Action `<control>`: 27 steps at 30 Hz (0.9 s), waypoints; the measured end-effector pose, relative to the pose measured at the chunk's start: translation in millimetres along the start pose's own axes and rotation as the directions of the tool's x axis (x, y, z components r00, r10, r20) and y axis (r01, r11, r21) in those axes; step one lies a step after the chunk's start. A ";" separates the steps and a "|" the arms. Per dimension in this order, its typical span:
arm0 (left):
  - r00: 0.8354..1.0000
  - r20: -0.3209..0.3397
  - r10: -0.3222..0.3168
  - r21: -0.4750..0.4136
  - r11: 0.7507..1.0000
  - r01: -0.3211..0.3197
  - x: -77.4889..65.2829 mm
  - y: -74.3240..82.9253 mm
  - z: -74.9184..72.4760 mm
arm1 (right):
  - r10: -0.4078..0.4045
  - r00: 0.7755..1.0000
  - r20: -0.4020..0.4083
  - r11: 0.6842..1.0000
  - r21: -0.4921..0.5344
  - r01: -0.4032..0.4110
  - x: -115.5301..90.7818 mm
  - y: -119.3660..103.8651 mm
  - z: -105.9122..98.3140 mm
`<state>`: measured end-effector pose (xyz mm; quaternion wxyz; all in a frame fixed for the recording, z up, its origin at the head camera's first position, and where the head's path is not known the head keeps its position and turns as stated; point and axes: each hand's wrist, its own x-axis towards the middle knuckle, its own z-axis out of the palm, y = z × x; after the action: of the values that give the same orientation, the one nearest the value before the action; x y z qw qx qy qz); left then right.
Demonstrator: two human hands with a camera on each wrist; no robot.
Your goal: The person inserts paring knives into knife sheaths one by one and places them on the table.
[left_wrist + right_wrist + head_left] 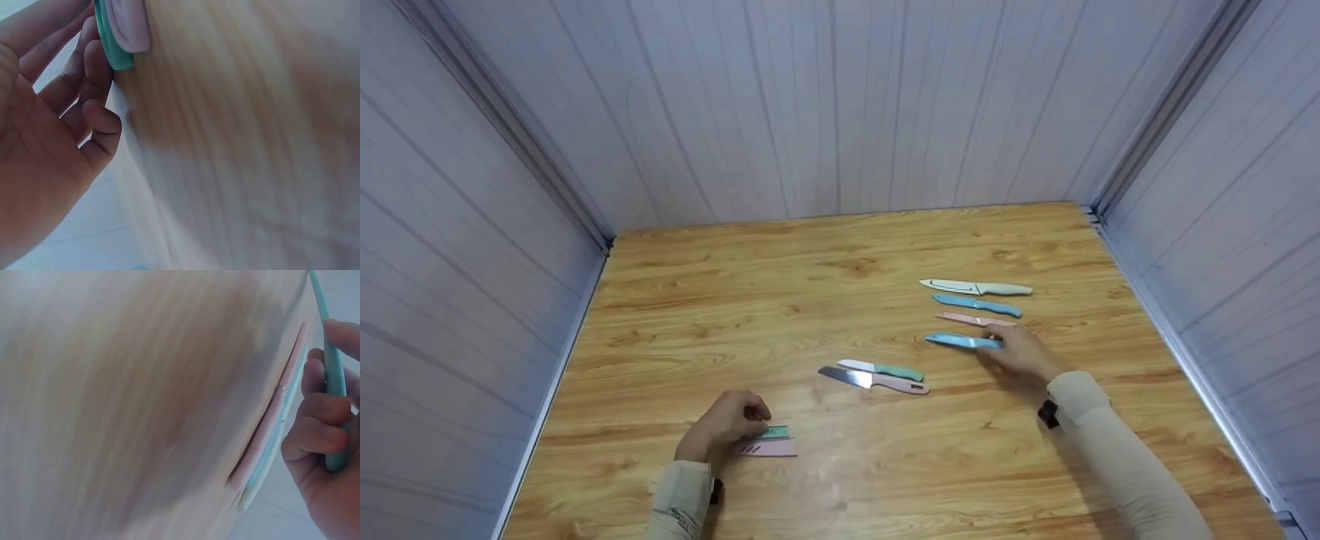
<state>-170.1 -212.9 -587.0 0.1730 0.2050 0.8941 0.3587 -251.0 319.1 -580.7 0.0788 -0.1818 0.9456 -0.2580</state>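
Right grip [1020, 352] curls round a blue knife [960, 340], handle hidden; left grip [725, 427] seemingly pinches two sheaths [771, 442].

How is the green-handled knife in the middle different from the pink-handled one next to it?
The green-handled knife has a white blade; the pink-handled knife has a shiny grey one. The green-handled knife looks shorter, and it lies farther from the person, with the pink-handled knife nearer. Both lie bare, without covers, blades pointing left, on the wooden table, touched by neither hand.
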 end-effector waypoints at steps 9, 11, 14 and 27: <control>1.000 -0.012 -0.004 0.014 1.000 0.004 -1.3 0.1 0.5 | 0.026 0.999 0.045 0.975 -0.221 -0.015 0.2 2.3 -1.7; 1.000 -0.020 -0.001 0.019 1.000 0.001 -2.1 0.6 0.8 | 0.026 0.998 0.055 0.964 -0.267 -0.011 -0.4 0.7 -1.0; 1.000 -0.017 0.000 0.004 1.000 0.000 -2.9 1.6 0.8 | 0.003 0.998 0.062 0.947 -0.321 0.017 -1.3 -0.9 -1.3; 0.999 -0.013 0.043 0.026 0.999 -0.042 -2.1 1.3 3.2 | -0.056 0.996 0.065 0.944 -0.322 0.074 1.2 1.9 -1.4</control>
<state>-166.6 -211.2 -587.9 0.1564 0.2238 0.8953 0.3520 -253.1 320.8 -580.5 0.0655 -0.2303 0.9661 -0.0967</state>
